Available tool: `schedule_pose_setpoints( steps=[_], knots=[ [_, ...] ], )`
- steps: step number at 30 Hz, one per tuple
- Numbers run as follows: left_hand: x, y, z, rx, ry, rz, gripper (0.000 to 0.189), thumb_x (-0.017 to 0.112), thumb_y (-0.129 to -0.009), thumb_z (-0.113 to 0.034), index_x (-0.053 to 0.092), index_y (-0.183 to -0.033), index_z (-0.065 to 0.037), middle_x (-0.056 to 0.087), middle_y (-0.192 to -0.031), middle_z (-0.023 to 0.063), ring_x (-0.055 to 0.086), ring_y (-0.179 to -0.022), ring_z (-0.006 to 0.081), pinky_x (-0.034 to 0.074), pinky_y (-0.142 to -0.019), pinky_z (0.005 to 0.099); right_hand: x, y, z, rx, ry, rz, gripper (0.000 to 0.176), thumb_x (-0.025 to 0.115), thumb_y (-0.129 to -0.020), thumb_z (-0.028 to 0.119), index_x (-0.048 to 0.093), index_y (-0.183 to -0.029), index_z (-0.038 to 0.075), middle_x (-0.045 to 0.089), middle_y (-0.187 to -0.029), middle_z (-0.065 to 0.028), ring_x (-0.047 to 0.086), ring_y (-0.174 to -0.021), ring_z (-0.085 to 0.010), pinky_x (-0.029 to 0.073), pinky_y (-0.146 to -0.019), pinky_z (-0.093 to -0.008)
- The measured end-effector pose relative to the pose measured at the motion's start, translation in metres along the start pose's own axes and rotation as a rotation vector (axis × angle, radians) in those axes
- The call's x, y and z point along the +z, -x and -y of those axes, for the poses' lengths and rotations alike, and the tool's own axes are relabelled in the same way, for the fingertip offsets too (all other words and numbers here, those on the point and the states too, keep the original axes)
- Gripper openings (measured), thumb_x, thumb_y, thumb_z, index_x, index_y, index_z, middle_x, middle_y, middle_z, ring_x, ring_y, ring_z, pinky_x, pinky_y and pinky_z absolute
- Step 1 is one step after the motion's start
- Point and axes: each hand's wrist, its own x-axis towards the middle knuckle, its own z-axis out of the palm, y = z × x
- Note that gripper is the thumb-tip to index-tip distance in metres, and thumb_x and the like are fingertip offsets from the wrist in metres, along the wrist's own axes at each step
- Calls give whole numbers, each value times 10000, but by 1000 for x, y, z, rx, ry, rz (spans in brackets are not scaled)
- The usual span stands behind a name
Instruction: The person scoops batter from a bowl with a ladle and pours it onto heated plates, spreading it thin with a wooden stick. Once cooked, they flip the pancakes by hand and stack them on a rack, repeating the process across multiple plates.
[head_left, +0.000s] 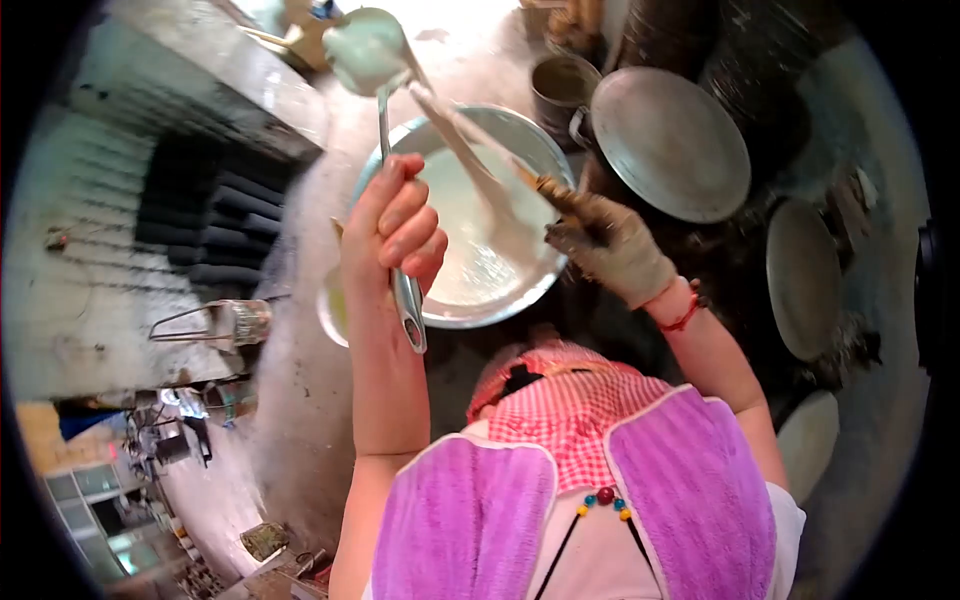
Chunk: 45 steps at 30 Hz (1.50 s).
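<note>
My left hand (405, 220) is bare and wrapped round the metal handle of a ladle (365, 55), whose bowl is raised and coated with pale liquid. My right hand (615, 250) wears a stained glove and grips a wooden-handled stick (500, 155). The stick's far end meets the ladle's rim. A thick white streak runs from near that rim down to the pale liquid (465, 215) in a large round metal basin (505, 318). Both hands are over the basin's near side, left and right of its middle.
A round metal lid (670, 145) lies right of the basin, beside a dark pot (563, 90). Another round lid (805, 280) is at far right. Dark rolled pieces (225, 215) are stacked at left, near a wire-handled container (240, 322). A light ledge runs across the upper left.
</note>
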Motion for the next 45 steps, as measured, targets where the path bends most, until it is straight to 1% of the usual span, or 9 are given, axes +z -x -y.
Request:
schedule_pose_setpoints(
  steps=[8,10,12,18,22,26,33,38,45],
  knots=[
    [27,13,-68,-15,-464,54,343,406,-1002,-272,476,-1227,-23,304,-558,-57,283,-342,44,318,-308,235,0,-44,25,34,-994,347,575,587,-854,53,384,-1390,91,593,-820,-195,441,-380,-131,368,-346,-200],
    [-1,25,-60,-335,33,159,451,288,-1029,-271,382,-1319,61,367,-629,-8,374,-420,71,369,-385,240,13,-30,-17,328,-1497,393,614,594,-850,61,344,-1409,102,586,-837,-212,483,-426,-162,410,-358,-238],
    [-19,35,-50,-505,470,12,490,261,-1022,-237,302,-1327,144,368,-635,16,408,-461,119,419,-432,282,20,-7,-86,390,-1431,309,622,623,-834,73,345,-1388,31,600,-976,-218,628,-733,-251,495,-427,-289],
    [-68,-1,-35,-777,608,-361,457,248,-1015,-178,258,-1335,148,377,-674,22,415,-492,118,410,-457,268,-33,163,-117,767,-1097,-53,594,695,-758,31,449,-1294,-40,636,-996,-169,658,-761,-246,572,-697,-350],
    [6,-49,45,-918,316,-12,425,275,-1006,-137,272,-1347,117,348,-632,-1,362,-421,72,363,-377,228,-59,283,-83,537,-1156,-538,597,693,-772,63,447,-1310,-15,599,-1120,-170,653,-802,-254,561,-653,-348],
    [77,-88,208,-544,-826,411,341,419,-978,-110,405,-1283,42,243,-545,-54,202,-365,25,176,-329,182,-89,361,-65,177,-1038,-1115,457,674,-832,158,506,-1240,39,620,-985,-123,616,-690,-179,504,-555,-281],
    [164,-148,405,-1499,-83,396,320,391,-1005,-208,454,-1197,40,303,-596,-37,277,-407,50,249,-360,211,-121,367,-61,76,-1003,-1662,210,607,-905,231,596,-1066,98,595,-695,-35,462,-397,-70,343,-333,-184],
    [149,-91,534,-1268,-464,345,417,409,-976,-439,446,-1161,-67,330,-629,-5,276,-452,99,249,-418,251,-124,392,-63,-7,-782,-1453,294,544,-932,184,547,-1197,58,591,-788,-27,515,-534,-57,396,-400,-177],
    [128,-71,594,-1151,-672,348,353,449,-983,-298,447,-1270,-92,432,-668,21,393,-492,141,333,-441,283,-137,375,-80,418,-675,-1614,400,502,-943,130,484,-1342,142,595,-903,-7,502,-676,-25,431,-509,-159]
  ],
)
